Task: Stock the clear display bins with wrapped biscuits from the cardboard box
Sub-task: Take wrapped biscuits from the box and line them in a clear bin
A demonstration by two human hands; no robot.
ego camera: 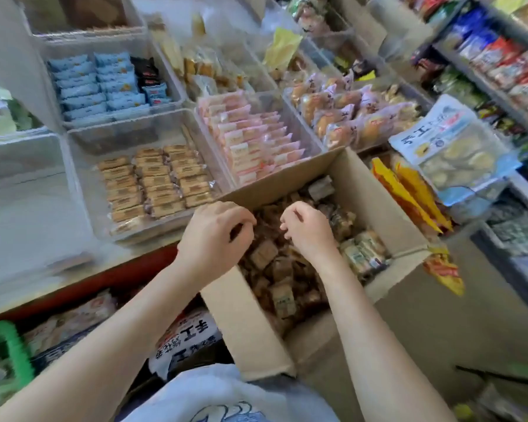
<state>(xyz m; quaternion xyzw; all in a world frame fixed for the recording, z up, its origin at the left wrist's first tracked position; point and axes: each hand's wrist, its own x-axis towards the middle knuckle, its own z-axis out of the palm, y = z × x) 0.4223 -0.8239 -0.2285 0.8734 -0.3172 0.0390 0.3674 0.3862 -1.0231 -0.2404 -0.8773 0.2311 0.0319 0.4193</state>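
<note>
Cardboard box [387,208] sits lower centre of frame, open, heaped with wrapped biscuits [276,271]. Your left hand [215,228] and right hand [307,228] hover apart over the heap, fingers curled; whether either pinches a packet, you cannot tell. Step looks like gathering a handful. Next move calls for a firm grab, then a carry up-left to the brown-biscuit bin [83,166], part filled in neat rows. Pink-packet bin [305,129] beside it is near full; blue-packet bin [51,95], upper left, likewise
</note>
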